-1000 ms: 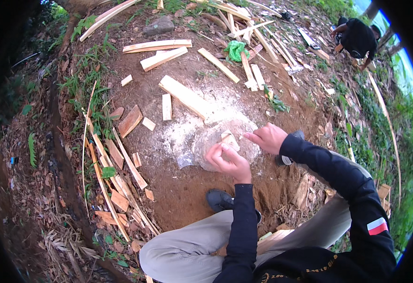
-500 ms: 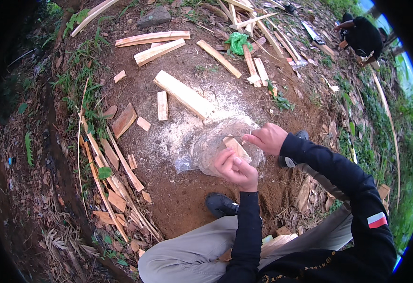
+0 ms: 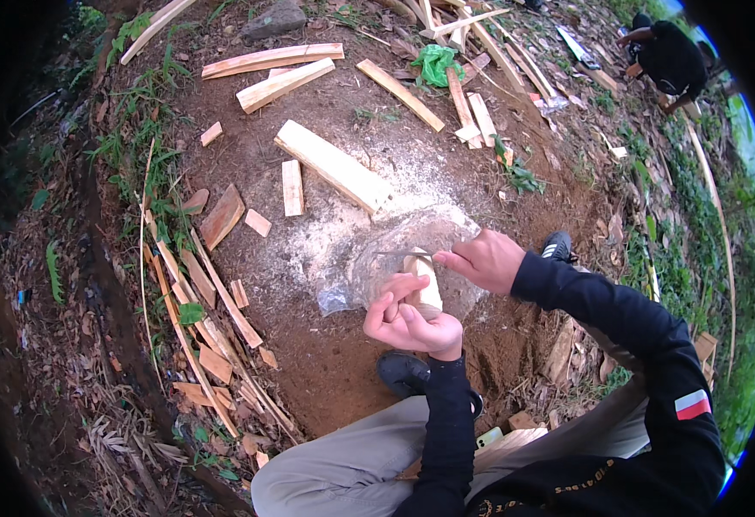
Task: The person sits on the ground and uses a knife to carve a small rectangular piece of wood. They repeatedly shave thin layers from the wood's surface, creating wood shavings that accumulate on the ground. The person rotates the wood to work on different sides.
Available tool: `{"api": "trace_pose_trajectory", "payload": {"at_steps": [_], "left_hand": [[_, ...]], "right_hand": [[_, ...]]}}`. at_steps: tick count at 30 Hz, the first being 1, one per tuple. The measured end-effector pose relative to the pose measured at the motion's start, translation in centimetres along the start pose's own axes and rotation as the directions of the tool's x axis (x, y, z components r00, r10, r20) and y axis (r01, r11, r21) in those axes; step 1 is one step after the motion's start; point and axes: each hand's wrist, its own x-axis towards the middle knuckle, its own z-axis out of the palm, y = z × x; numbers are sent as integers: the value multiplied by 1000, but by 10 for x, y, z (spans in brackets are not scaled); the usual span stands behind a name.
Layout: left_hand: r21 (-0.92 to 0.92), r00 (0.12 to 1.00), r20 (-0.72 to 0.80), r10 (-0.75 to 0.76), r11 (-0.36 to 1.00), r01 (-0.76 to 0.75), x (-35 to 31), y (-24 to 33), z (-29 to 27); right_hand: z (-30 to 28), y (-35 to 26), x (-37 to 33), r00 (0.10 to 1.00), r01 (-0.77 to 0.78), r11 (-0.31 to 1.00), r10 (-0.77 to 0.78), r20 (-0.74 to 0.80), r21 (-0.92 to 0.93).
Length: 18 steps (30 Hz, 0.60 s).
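Green and crumpled, the plastic bag point(image 3: 436, 65) beyond the plank point(image 3: 333, 166) hid its inside. Nearer than the plank, the left hand point(image 3: 414, 326) gripped a wood block point(image 3: 430, 296), the right hand point(image 3: 488, 260) a thin, partly covered tool point(image 3: 402, 252).

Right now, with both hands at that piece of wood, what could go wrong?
The thin tool in the right hand appears to cross the far end of the wooden piece, near the bare fingers of the left hand; a slip might nick them. The wooden piece might also twist, since only the left hand seems to steady it; whether it rests on anything beneath is unclear.
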Motion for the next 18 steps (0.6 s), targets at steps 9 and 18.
{"api": "trace_pose_trajectory", "payload": {"at_steps": [9, 18], "left_hand": [[-82, 991, 130, -28, 996, 39, 6, 0, 0], [-73, 954, 276, 118, 992, -101, -8, -5, -2]], "right_hand": [[-2, 3, 2, 997, -49, 999, 50, 63, -20], [-10, 6, -3, 998, 40, 999, -40, 52, -2]]}}
